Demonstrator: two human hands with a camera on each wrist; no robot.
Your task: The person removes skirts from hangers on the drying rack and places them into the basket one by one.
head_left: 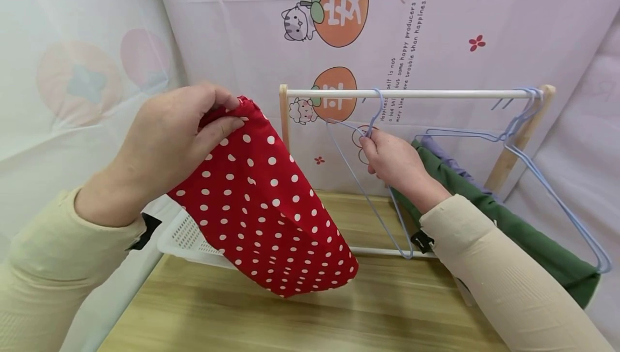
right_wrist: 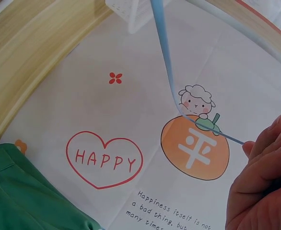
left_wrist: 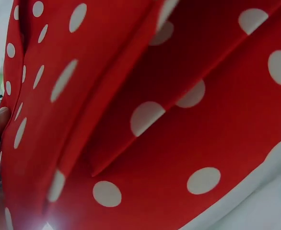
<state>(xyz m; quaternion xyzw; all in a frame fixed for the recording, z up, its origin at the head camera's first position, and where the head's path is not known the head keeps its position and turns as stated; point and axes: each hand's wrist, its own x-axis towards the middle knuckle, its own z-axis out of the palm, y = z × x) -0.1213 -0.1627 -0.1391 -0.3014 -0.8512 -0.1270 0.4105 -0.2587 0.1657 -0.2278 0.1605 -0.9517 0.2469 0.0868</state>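
Note:
A red cloth with white dots (head_left: 271,217) hangs from my left hand (head_left: 164,136), pinched at its top between thumb and fingers. In the left wrist view the folds of this dotted cloth (left_wrist: 145,115) fill most of the picture. My right hand (head_left: 394,161) grips a blue clothes hanger (head_left: 358,180) just below its hook. That hook lies at the white rail of a wooden rack (head_left: 329,93). In the right wrist view the right hand (right_wrist: 265,177) is at the lower right, with the hanger's thin blue arm (right_wrist: 164,57) leading away from it.
At the rack's right end hang more blue hangers (head_left: 525,104), bearing a green cloth (head_left: 523,239) and a purple cloth (head_left: 450,161). A white perforated basket (head_left: 179,239) stands on the wooden table (head_left: 194,303), partly behind the red cloth. A printed curtain (head_left: 242,29) rises behind the rack.

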